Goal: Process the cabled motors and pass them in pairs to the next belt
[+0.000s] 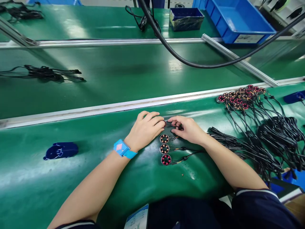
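Three small round motor stators with wound coils lie in a column on the green mat: a copper-coloured top one [164, 138], another copper-coloured one [164, 149] and a red one [166, 159]. Thin wires run right from them into black cables. Just above the column, my left hand [148, 129], with a blue wrist strap [125, 149], has its fingers closed on the edge of a further stator, mostly hidden under the fingertips. My right hand [189, 128] is closed in a pinch on the black cable [180, 127] beside that stator.
A pile of red and copper stators [244, 97] lies at right, their bundled black cables [281, 136] nearer me. A dark blue object [61, 150] lies at left. Beyond the white rail [114, 107] rest more cables [45, 73]. A blue bin [240, 19] stands behind; a thick cable [202, 66] hangs across.
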A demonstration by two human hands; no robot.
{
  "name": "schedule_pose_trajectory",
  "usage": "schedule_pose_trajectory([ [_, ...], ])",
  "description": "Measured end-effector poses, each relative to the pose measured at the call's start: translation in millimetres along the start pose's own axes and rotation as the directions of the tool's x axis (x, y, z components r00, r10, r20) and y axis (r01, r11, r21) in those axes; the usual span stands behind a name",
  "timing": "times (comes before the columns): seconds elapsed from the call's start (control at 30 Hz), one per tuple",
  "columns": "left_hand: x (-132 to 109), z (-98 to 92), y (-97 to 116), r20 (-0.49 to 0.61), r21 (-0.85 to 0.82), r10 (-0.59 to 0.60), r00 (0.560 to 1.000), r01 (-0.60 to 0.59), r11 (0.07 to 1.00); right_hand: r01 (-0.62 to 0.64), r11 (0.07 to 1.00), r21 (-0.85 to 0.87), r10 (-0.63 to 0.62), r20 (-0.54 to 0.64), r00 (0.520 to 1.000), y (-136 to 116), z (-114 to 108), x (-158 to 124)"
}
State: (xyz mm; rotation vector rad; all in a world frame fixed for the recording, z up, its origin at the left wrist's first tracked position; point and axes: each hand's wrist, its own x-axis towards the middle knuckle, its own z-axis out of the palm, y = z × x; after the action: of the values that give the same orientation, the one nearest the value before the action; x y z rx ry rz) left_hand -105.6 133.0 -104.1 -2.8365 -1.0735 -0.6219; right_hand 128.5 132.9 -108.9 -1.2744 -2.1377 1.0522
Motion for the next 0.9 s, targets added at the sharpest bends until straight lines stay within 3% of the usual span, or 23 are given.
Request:
schedule_pose_trajectory([
  [0.17,3.0,-7.6,9.3,-0.049,0.096,0.112,0.993,-0.107,0.99,-0.037,0.999,0.025,0.036,0.046,0.998,-1.3,-5.0,1.9],
  [0.3,3.1,-7.9,10.0,-0.055,0.038,0.118,0.991,-0.116,0.992,-0.116,0.974,0.194,0.102,0.084,0.991,-2.8,-5.5,3.3],
  [0.43,1.2,-7.0,8.6,-0.07,-0.116,0.05,0.996,-0.058,0.992,-0.296,0.814,0.499,0.234,0.183,0.955,-4.8,-6.9,4.3],
  [0.6,0.3,-4.3,9.5,-0.041,-0.244,0.0,0.999,-0.01,0.97,-0.401,0.652,0.644,0.33,0.236,0.914,-4.6,-7.6,6.1],
  [0.67,0.8,-3.7,9.7,-0.018,-0.266,-0.001,1.0,-0.004,0.964,-0.381,0.665,0.642,0.318,0.218,0.923,-3.5,-7.1,7.2],
  [0.73,1.5,-2.9,8.7,0.016,-0.279,-0.001,1.0,0.005,0.96,-0.319,0.737,0.595,0.279,0.162,0.947,-2.1,-6.8,7.9],
  [0.9,1.2,-1.0,0.5,0.188,-0.32,0.001,0.982,0.061,0.946,-0.185,0.924,0.335,0.166,0.086,0.982,0.8,-8.5,5.1],
])
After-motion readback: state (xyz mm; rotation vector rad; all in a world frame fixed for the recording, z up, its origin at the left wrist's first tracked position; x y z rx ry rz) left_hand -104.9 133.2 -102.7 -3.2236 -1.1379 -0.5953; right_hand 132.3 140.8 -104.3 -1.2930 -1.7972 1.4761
